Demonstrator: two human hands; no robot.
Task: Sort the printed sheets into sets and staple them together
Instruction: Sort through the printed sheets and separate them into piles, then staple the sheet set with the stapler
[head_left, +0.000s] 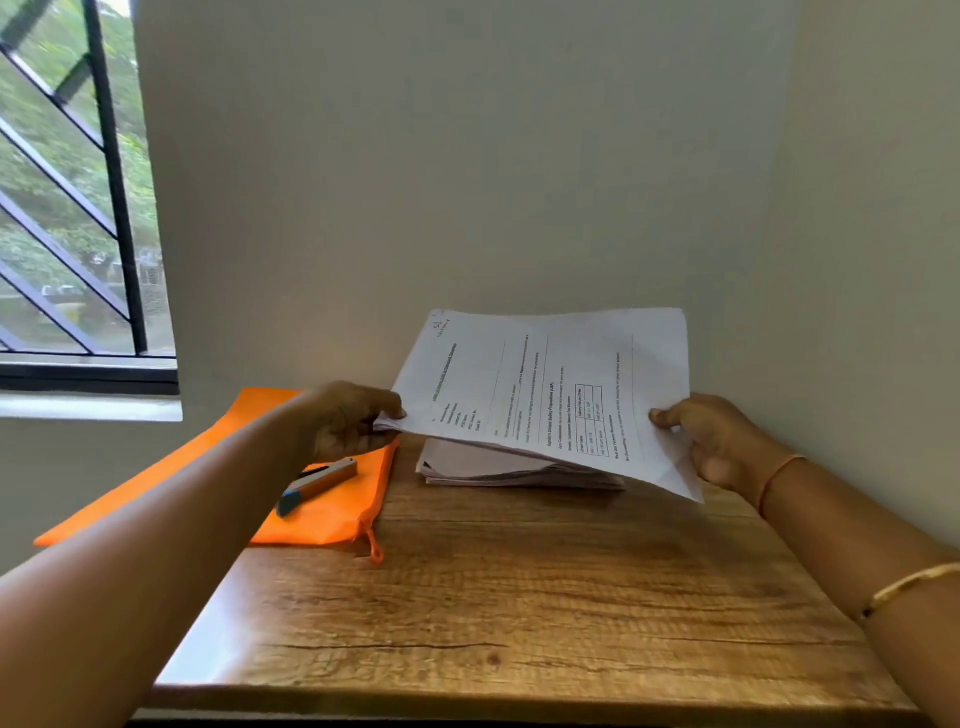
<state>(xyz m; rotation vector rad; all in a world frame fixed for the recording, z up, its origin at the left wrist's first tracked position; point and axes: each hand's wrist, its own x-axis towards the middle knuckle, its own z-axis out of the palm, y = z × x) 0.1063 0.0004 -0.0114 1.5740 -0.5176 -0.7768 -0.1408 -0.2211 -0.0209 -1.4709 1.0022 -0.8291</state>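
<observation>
You faced a wooden table (519, 597) set against a plain pale wall. A barred window (67, 182) in the upper left of the frame showed green trees.

Just right of the frame's centre, you held printed sheets (545, 395) in the air, tilted so that the text and a small printed grid faced you. It was either a thin set or a single page; the count could not be told, though several edges seemed to show at the left side. Your left hand (348, 421) gripped the left edge, fingers curled under and thumb on top. Your right hand (717, 441) pinched the right edge in the same way, thumb on the upper face. Directly below the lifted sheets, a thick stack of paper (498, 467) lay on the far part of the table, and the lifted sheets were clear of it.

To the left of the stack lay an orange zip pouch (332, 514), partly hanging past the table's left edge. On it rested what looked like the stapler (319, 486), with a blue end, just below your left hand and not touched by it. Thin bangles (779, 475) circled your right arm.

The job appeared to be at an early stage. No stapled set was visible anywhere on the table, the stack was thick, and the near half of the table held no sorted piles. The sorting seemed to be in hand, with the stapling yet to come.
</observation>
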